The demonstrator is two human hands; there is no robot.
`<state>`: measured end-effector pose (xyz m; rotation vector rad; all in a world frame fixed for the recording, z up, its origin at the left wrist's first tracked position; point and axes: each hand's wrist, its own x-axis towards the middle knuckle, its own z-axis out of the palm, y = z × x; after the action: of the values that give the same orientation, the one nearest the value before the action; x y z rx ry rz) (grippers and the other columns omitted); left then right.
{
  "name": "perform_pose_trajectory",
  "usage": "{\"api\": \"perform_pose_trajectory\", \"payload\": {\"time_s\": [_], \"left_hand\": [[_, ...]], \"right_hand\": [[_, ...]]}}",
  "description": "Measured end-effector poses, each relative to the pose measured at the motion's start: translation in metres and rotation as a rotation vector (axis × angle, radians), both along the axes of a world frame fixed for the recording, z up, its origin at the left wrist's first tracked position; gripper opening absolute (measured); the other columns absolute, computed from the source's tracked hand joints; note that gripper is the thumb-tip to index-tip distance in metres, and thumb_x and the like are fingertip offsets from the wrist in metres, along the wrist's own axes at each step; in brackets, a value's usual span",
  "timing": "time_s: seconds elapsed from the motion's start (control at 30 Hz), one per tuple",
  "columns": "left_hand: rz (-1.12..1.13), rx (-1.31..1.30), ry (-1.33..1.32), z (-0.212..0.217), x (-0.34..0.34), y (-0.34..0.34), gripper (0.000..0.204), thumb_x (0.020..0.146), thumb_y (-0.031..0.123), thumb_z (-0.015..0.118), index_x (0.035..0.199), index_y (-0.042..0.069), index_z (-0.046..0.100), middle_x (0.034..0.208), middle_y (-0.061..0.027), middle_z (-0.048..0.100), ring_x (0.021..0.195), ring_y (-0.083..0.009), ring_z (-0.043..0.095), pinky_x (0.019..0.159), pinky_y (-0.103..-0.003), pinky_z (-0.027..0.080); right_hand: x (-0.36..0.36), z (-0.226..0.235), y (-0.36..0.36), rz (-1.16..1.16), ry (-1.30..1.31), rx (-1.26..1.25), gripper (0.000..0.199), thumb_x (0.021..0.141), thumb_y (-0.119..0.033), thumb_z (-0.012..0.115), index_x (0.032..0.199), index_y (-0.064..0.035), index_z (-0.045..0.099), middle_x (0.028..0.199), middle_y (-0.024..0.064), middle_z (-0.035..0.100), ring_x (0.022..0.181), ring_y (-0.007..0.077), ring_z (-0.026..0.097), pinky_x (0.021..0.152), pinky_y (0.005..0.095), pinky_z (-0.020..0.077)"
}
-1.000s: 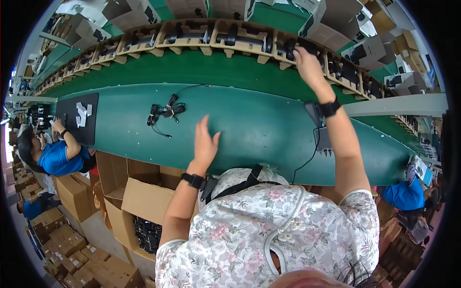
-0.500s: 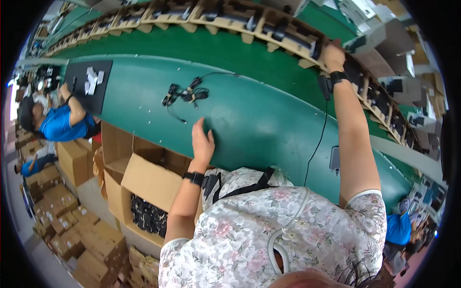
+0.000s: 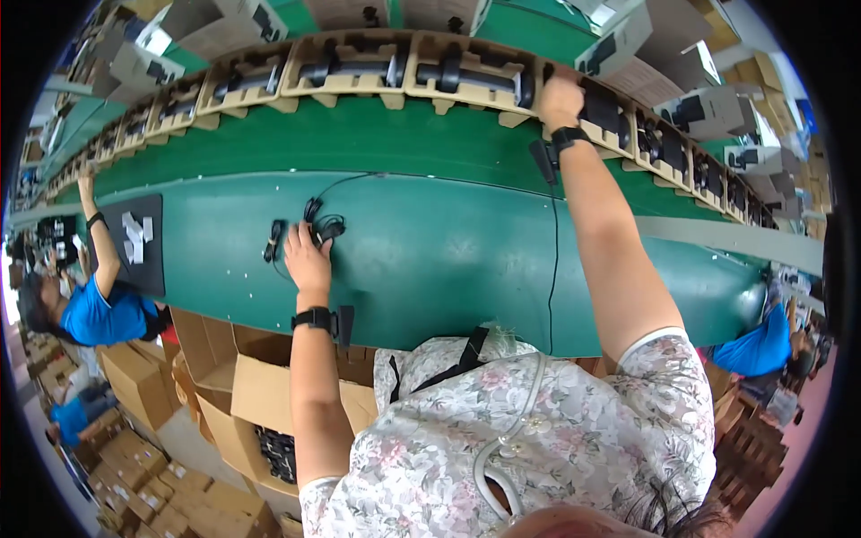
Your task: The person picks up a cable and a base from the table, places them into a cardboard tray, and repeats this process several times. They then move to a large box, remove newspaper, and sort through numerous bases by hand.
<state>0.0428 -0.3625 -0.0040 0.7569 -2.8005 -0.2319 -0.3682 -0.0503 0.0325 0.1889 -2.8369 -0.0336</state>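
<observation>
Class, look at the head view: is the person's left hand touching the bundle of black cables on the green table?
Touching. The head view shows the left hand lying on the green table with its fingertips overlapping the black cable bundle, no gap visible.

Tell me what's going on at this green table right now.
A person in a floral top stands at a long green work table. Their left hand rests on a small bundle of coiled black cables lying on the table. Their right hand reaches across to a row of tan moulded pulp trays holding black parts along the far side. Open cardboard boxes sit below the table edge, and a co-worker in a blue shirt works to the left.
</observation>
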Motion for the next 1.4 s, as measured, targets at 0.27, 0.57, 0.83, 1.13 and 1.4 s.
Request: {"api": "perform_pose_trajectory", "payload": {"time_s": [0.27, 0.57, 0.83, 1.13, 1.4], "left_hand": [[-0.022, 0.123, -0.039, -0.022, 0.011, 0.082, 0.051, 0.081, 0.034, 0.058, 0.120, 0.006, 0.043, 0.107, -0.0149, 0.056, 0.090, -0.0340, 0.055, 0.068, -0.045, 0.043], [-0.118, 0.139, -0.350, -0.019, 0.002, 0.108, 0.060, 0.081, 0.034, 0.058, 0.130, 0.008, 0.035, 0.109, -0.0140, 0.053, 0.098, -0.0328, 0.050, 0.077, -0.043, 0.041], [-0.482, 0.110, -0.224, -0.027, -0.021, 0.063, 0.063, 0.072, 0.020, 0.068, 0.128, 0.012, 0.039, 0.130, -0.0136, 0.038, 0.116, -0.0414, 0.034, 0.093, -0.045, 0.036], [-0.748, 0.272, -0.278, -0.020, -0.019, 0.117, 0.060, 0.069, 0.007, 0.068, 0.123, 0.012, 0.044, 0.130, -0.0178, 0.037, 0.115, -0.0391, 0.038, 0.094, -0.041, 0.038], [-0.539, 0.353, -0.176, -0.041, 0.000, 0.083, 0.033, 0.075, 0.010, 0.065, 0.105, 0.003, 0.054, 0.105, -0.0194, 0.053, 0.092, -0.0356, 0.053, 0.077, -0.041, 0.045]], "right_hand": [[0.037, 0.003, 0.015, 0.217, 0.090, 0.002, 0.028, 0.079, -0.016, 0.047, 0.106, -0.0128, 0.056, 0.094, 0.0095, 0.056, 0.091, 0.0259, 0.053, 0.085, 0.0494, 0.0394], [0.176, -0.015, 0.074, 0.369, 0.074, -0.449, 0.037, 0.071, -0.015, 0.066, 0.106, -0.0088, 0.055, 0.110, 0.0109, 0.051, 0.103, 0.0287, 0.049, 0.084, 0.0362, 0.0409], [0.283, -0.073, 0.173, -0.204, -0.033, -0.209, 0.056, 0.067, -0.022, 0.071, 0.115, -0.0038, 0.049, 0.114, 0.0159, 0.050, 0.101, 0.0317, 0.050, 0.086, 0.0398, 0.0416], [0.308, -0.096, 0.147, -0.034, -0.256, -0.239, 0.049, 0.072, -0.019, 0.068, 0.113, 0.0009, 0.051, 0.108, 0.0201, 0.055, 0.100, 0.0338, 0.052, 0.089, 0.0394, 0.0415], [0.268, -0.079, 0.156, -0.187, -0.464, -1.214, 0.023, 0.080, -0.018, 0.063, 0.096, -0.0010, 0.060, 0.077, 0.0050, 0.062, 0.070, 0.0158, 0.058, 0.068, 0.0264, 0.0451]]}}
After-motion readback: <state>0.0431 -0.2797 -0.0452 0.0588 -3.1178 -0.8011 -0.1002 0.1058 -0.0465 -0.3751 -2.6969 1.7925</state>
